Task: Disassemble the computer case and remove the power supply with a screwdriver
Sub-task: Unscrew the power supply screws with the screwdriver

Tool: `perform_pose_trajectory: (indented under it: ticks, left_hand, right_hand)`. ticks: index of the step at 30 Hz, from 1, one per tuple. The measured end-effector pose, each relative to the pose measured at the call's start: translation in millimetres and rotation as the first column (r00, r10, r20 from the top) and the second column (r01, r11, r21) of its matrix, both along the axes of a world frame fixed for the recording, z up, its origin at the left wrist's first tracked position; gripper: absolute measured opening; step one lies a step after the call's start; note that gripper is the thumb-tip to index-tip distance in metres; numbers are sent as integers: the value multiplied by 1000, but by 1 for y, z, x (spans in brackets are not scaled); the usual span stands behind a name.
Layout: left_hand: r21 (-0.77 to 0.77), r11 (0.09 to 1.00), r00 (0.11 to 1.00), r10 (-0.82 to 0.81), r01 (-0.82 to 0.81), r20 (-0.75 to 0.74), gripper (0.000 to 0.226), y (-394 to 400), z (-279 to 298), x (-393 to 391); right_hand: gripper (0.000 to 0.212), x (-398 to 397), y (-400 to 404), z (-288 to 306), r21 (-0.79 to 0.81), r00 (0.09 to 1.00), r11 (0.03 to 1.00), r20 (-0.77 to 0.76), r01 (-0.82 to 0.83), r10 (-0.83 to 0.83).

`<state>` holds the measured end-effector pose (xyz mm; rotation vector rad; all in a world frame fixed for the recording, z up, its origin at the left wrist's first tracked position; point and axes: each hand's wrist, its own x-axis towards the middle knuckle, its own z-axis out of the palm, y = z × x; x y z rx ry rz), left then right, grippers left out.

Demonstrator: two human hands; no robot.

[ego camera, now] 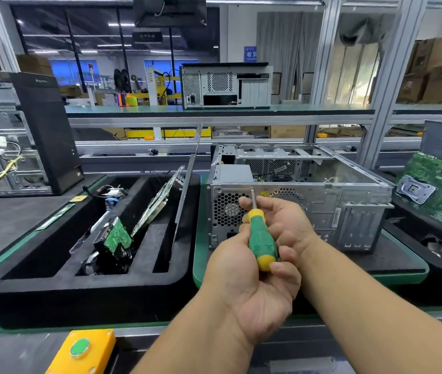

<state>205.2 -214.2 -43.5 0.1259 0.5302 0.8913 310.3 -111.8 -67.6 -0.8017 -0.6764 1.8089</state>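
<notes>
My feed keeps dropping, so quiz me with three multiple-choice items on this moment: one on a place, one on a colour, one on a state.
1. Where does the screwdriver tip sit?
A. On the rear panel of the computer case, at its upper edge by the honeycomb vent
B. In the black foam tray
C. On the yellow button box

2. What colours is the screwdriver handle?
A. Red and black
B. Green and yellow
C. All blue

3. How does the top of the computer case stand?
A. Covered by a panel
B. Wrapped in film
C. Open, with the inside showing

Answers:
1 A, the shaft reaches the case's rear panel above the vent.
2 B, the green grip has yellow bands at both ends.
3 C, the inner frame and the grey power supply show from above.
</notes>
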Motion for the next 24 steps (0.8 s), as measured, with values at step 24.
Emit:
perform_pose_trajectory:
  ticks: [24]
  left_hand:
    - [-10, 999, 995, -29, 30, 91, 53, -2, 5, -3]
  right_hand:
    - [31, -6, 1, -8, 19, 992, 1000, -123, 9, -6]
